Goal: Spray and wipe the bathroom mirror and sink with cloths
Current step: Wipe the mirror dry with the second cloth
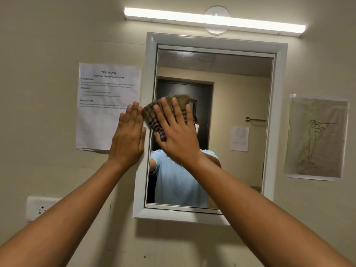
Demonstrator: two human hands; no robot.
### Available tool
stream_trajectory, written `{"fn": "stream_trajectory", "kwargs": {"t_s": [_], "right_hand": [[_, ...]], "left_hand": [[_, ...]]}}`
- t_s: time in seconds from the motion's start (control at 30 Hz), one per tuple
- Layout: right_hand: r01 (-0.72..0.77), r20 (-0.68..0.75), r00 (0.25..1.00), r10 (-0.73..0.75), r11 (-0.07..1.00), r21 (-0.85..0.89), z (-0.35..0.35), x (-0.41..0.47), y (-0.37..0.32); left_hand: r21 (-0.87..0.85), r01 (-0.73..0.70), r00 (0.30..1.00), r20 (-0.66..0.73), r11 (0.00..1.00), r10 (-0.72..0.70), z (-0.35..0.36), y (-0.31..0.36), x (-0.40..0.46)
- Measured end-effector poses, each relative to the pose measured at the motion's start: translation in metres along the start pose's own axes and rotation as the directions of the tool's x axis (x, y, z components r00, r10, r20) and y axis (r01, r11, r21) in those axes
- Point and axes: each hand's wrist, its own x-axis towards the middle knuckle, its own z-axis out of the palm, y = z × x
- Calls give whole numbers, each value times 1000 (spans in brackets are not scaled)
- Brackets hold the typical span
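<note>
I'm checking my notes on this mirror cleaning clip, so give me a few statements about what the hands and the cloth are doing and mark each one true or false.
1. The right hand presses a cloth flat against the mirror. True.
2. The left hand holds a spray bottle. False: it holds nothing and lies flat with straight fingers at the left edge of the mirror frame.
3. The cloth is plain white. False: it is brownish with a dark checked pattern.
4. A printed sheet hangs on the wall to the left of the mirror. True.
5. The tube light above the mirror is off. False: it is lit.
</note>
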Motion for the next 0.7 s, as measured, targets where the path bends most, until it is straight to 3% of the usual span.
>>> {"fn": "stream_trajectory", "kwargs": {"t_s": [0.2, 0.4, 0.5, 0.7], "right_hand": [[114, 88, 989, -119, 992, 51, 14, -73, -16], [257, 164, 952, -257, 966, 26, 10, -111, 13], [191, 149, 971, -189, 982, 2, -1, -105, 37], [-148, 84, 984, 154, 986, -74, -22, -89, 108]], "left_hand": [[19, -15, 999, 37, 1000, 14, 0, -1, -4], [68, 7, 999, 47, 998, -10, -1, 3, -5], [69, 11, 999, 40, 998, -13, -1, 5, -7], [53, 17, 999, 28, 998, -18, 3, 7, -15]]}}
